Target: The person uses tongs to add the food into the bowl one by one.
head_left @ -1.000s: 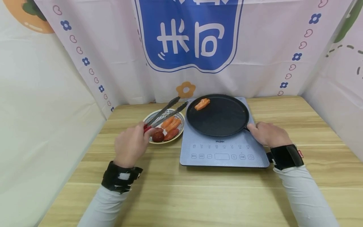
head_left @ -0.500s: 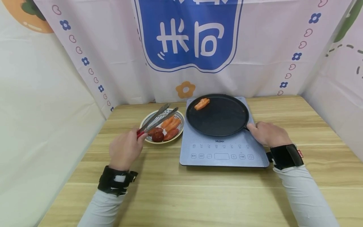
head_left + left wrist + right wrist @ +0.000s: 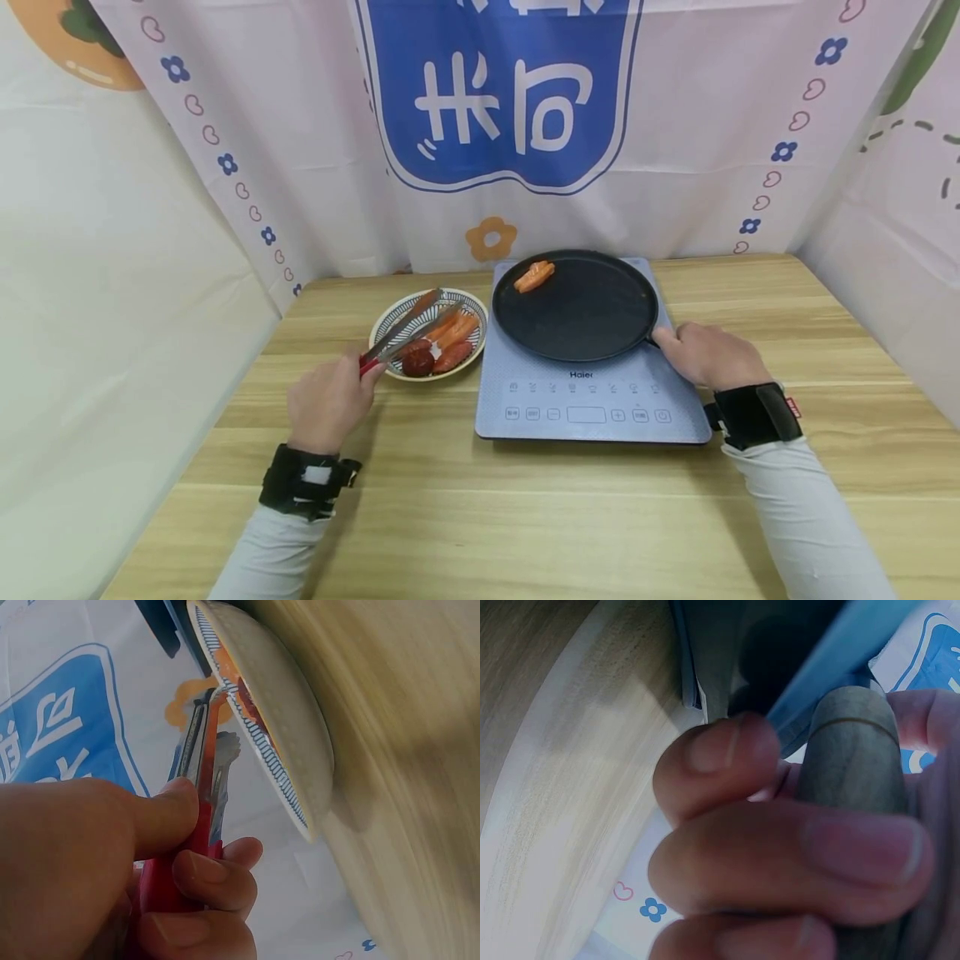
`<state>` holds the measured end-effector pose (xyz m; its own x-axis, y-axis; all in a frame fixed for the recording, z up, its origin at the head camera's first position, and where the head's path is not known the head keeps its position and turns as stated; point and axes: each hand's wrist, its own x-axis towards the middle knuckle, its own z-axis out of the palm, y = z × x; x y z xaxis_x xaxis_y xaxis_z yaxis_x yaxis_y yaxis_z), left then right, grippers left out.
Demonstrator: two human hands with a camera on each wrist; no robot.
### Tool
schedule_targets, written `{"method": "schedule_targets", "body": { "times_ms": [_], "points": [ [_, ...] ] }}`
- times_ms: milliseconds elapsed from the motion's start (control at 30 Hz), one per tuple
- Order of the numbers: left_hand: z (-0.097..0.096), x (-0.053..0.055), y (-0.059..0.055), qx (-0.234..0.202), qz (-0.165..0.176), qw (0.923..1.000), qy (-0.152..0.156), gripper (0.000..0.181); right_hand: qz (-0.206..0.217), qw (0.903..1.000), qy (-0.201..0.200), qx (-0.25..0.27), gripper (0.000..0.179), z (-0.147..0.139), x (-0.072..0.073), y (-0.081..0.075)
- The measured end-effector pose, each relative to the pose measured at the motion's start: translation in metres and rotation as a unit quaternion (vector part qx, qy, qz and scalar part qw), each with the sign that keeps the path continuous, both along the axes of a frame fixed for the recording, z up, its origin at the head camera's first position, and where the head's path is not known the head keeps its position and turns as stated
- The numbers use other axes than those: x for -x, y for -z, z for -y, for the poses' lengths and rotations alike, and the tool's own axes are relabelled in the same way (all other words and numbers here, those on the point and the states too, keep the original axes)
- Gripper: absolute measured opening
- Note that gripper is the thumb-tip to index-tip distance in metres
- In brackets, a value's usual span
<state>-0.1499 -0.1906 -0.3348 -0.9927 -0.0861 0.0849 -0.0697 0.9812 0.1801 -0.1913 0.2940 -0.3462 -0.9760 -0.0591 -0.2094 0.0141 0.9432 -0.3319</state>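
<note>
My left hand (image 3: 330, 404) grips tongs by their red handles (image 3: 169, 889), fingers curled round them in the left wrist view. The tongs' metal arms (image 3: 401, 333) stand apart over a shallow patterned dish (image 3: 477, 354). In it lie orange food pieces (image 3: 459, 331), a dark red round piece (image 3: 417, 362) and a reddish oblong piece (image 3: 453, 357). My right hand (image 3: 712, 357) holds the grey handle (image 3: 853, 750) of a flat black pan (image 3: 581, 312). One ridged orange food piece (image 3: 534, 277) lies at the pan's far left.
The pan sits on a pale blue Haier induction cooker (image 3: 585, 425) with touch controls along its front. The dish stands close to its left edge. A wooden table (image 3: 525, 517) carries everything, and a printed white cloth (image 3: 315, 150) hangs behind.
My left hand has moved left and slightly towards me, bringing the tongs lower over the dish. The dish shifted slightly left early on. My right hand and the pan stay put.
</note>
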Motion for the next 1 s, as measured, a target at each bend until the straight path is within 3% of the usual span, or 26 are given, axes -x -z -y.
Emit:
{"method": "schedule_targets", "body": {
  "times_ms": [300,733,1000],
  "points": [
    [0.003,0.001,0.005,-0.004,0.026,0.9996,-0.004,0.038,0.002,1.0,-0.001,-0.005,0.069,0.0,0.001,-0.001],
    [0.014,0.003,0.012,-0.008,0.027,0.9995,-0.01,0.039,0.008,0.9999,0.003,-0.008,0.069,0.001,0.0,-0.002],
    [0.014,0.001,0.015,-0.002,0.047,0.9988,-0.016,0.04,0.003,1.0,0.002,-0.005,0.068,0.001,-0.001,-0.002]
  ]
}}
